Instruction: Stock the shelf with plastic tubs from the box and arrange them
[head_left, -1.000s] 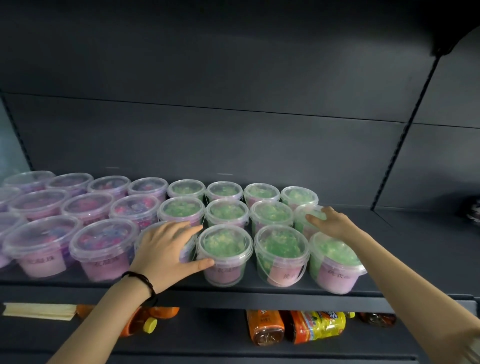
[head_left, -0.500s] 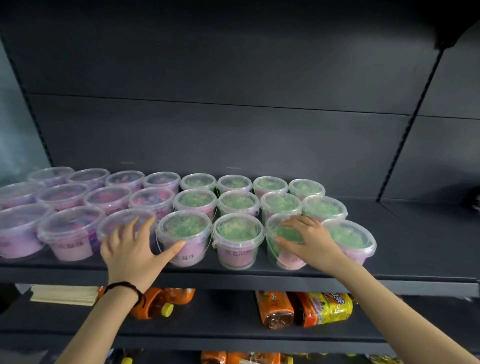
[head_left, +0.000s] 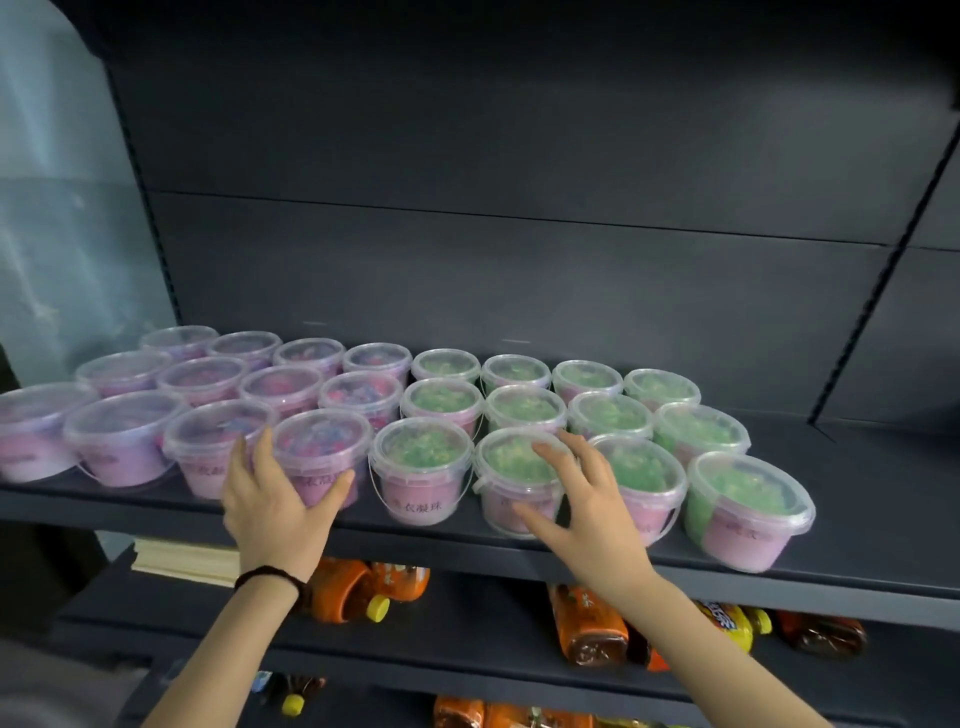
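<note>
**A:** How far is the stocking?

**B:** Nearly finished, I think. The shelf carries three full rows. The purple tubs stand left of and behind the front purple tub, and the green tubs stand to its right. The box is not in view, so I cannot tell if more tubs wait.

**A:** And the hands?

**B:** The left hand has its grip closed round the front purple tub, thumb on one side and fingers on the other. The right hand lies on the second green tub to the right of it. Its fingers are spread and almost straight on the lid, and it holds nothing. Only straightening seems left. The last green tub, far right of the front purple tub, stands a little out of line.

**A:** And the place around?

**B:** A dark back panel rises behind the front purple tub. Under it is a lower shelf with orange bottles lying down and a pale flat stack.
</note>
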